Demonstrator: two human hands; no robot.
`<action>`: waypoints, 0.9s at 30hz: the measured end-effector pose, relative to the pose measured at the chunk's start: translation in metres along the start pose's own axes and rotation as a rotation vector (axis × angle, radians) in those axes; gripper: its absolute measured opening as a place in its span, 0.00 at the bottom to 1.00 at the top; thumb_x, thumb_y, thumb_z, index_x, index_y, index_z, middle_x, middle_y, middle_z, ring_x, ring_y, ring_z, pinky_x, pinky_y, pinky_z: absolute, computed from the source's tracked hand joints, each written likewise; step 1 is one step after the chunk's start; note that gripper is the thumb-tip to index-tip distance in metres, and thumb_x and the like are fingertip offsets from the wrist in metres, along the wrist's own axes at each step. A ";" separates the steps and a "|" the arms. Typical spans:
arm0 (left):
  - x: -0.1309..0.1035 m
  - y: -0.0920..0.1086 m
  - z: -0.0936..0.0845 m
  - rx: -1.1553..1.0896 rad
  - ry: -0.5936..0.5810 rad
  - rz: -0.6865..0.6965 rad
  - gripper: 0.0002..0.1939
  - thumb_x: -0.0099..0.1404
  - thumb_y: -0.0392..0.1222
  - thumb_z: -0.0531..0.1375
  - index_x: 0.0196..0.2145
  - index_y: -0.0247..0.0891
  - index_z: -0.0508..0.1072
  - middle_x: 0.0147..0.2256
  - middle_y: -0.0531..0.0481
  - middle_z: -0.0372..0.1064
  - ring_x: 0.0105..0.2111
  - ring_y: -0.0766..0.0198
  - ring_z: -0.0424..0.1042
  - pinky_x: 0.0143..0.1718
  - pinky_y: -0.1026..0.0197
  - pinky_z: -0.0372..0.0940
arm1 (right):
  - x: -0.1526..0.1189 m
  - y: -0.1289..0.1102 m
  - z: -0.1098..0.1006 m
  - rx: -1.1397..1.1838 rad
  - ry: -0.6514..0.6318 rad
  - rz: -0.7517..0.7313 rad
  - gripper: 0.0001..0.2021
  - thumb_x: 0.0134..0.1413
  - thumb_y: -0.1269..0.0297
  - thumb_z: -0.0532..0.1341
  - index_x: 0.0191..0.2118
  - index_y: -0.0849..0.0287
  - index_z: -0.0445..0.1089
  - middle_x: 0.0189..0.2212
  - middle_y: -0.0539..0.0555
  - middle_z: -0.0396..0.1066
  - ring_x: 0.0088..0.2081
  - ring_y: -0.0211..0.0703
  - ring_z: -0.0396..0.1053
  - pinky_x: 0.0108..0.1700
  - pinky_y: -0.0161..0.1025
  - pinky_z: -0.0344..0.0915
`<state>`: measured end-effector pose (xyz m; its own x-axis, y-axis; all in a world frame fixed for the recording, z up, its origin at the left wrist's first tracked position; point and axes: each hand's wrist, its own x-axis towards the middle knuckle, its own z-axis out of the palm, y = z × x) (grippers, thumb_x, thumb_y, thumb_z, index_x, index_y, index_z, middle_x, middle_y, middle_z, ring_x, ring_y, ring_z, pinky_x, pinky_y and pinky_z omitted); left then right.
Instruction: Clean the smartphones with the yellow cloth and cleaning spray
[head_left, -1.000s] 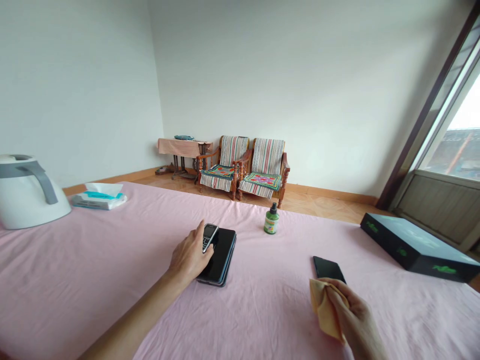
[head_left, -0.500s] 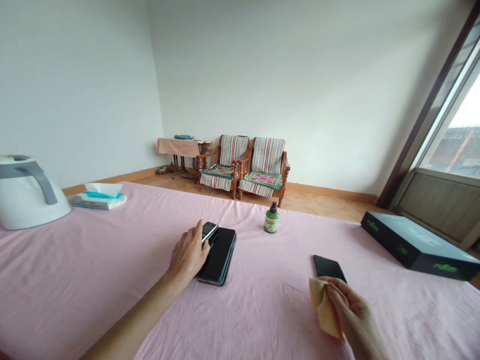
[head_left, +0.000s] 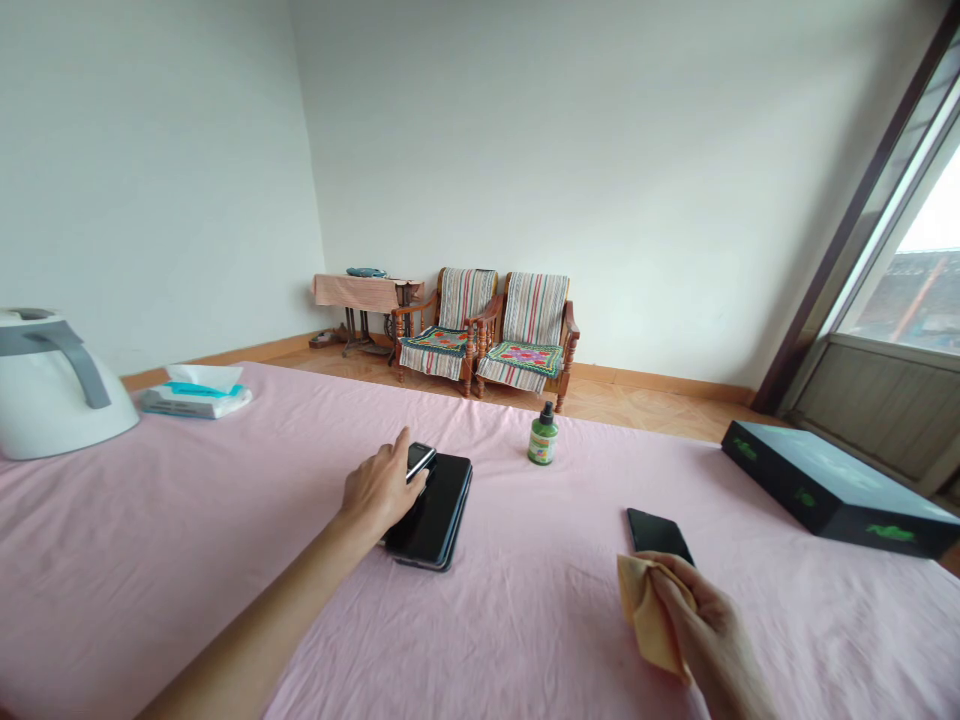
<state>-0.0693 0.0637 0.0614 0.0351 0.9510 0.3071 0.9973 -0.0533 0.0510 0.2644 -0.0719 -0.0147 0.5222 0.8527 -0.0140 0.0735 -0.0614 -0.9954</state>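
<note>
My left hand [head_left: 381,488] is at a small silver-edged mobile phone [head_left: 422,458], its thumb on the near side and its index finger stretched along the far end. The other fingers are mostly hidden. Under that phone lies a stack of black tablets [head_left: 433,520], flat on the pink cloth cover. On the right, my right hand [head_left: 701,610] pinches a folded yellow-orange cloth [head_left: 651,625] between thumb and fingers. Just beyond it lies a black smartphone [head_left: 660,535], its near end hidden behind the hand.
A green spray bottle [head_left: 543,438] stands upright in the middle. At the right lies a flat black box [head_left: 832,495]. A white kettle [head_left: 60,395] and a tissue pack [head_left: 196,393] are at the left. Two wooden chairs [head_left: 525,335] stand beyond the covered surface [head_left: 525,620].
My left hand has shifted slightly, its index finger now reaching a little higher and its thumb farther right. My right hand keeps its hold on the cloth with hardly any movement.
</note>
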 end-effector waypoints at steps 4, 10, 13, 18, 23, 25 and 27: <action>0.008 0.001 -0.003 0.023 -0.057 -0.016 0.21 0.62 0.46 0.56 0.52 0.40 0.61 0.38 0.42 0.73 0.38 0.48 0.74 0.36 0.55 0.64 | 0.002 0.002 -0.002 -0.001 -0.004 0.000 0.22 0.36 0.48 0.64 0.35 0.61 0.74 0.22 0.50 0.72 0.22 0.40 0.66 0.21 0.32 0.61; 0.010 0.005 -0.001 0.025 -0.055 -0.039 0.19 0.63 0.44 0.54 0.51 0.38 0.62 0.39 0.39 0.73 0.39 0.48 0.74 0.39 0.52 0.64 | 0.002 0.004 -0.003 -0.001 -0.007 -0.006 0.22 0.37 0.48 0.65 0.35 0.61 0.74 0.24 0.51 0.73 0.24 0.42 0.68 0.22 0.32 0.62; 0.010 0.006 -0.001 0.009 -0.035 -0.030 0.21 0.63 0.43 0.54 0.53 0.35 0.61 0.39 0.37 0.73 0.40 0.46 0.73 0.40 0.50 0.64 | 0.001 0.002 -0.002 -0.005 -0.014 -0.009 0.22 0.39 0.48 0.64 0.36 0.61 0.73 0.24 0.51 0.73 0.23 0.41 0.67 0.21 0.32 0.62; 0.000 0.014 -0.010 -0.048 0.047 0.108 0.28 0.64 0.42 0.55 0.59 0.31 0.55 0.54 0.30 0.62 0.54 0.43 0.62 0.53 0.44 0.56 | 0.000 0.000 -0.002 -0.019 -0.018 -0.024 0.22 0.40 0.48 0.63 0.36 0.61 0.73 0.24 0.51 0.73 0.23 0.41 0.68 0.22 0.31 0.62; -0.016 0.040 -0.004 -0.148 -0.015 0.396 0.29 0.65 0.51 0.55 0.59 0.37 0.56 0.55 0.42 0.63 0.55 0.55 0.63 0.55 0.59 0.57 | 0.002 0.001 -0.002 -0.046 -0.013 -0.037 0.22 0.38 0.48 0.63 0.36 0.62 0.74 0.25 0.52 0.73 0.25 0.43 0.69 0.23 0.32 0.63; -0.014 0.050 0.008 -0.149 -0.047 0.425 0.30 0.64 0.54 0.56 0.57 0.34 0.59 0.56 0.39 0.63 0.55 0.52 0.63 0.54 0.57 0.57 | 0.002 0.002 -0.002 -0.055 -0.011 -0.042 0.23 0.38 0.49 0.63 0.36 0.63 0.74 0.25 0.52 0.73 0.25 0.43 0.69 0.23 0.32 0.63; -0.005 0.058 0.022 -0.138 -0.062 0.417 0.30 0.64 0.54 0.55 0.56 0.29 0.61 0.56 0.34 0.62 0.56 0.49 0.60 0.55 0.55 0.56 | 0.000 0.003 -0.002 -0.062 -0.011 -0.054 0.22 0.40 0.49 0.62 0.38 0.63 0.74 0.25 0.51 0.73 0.24 0.42 0.68 0.22 0.31 0.62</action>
<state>-0.0103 0.0628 0.0424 0.4409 0.8557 0.2710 0.8790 -0.4727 0.0626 0.2666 -0.0727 -0.0175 0.5069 0.8611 0.0384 0.1545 -0.0469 -0.9869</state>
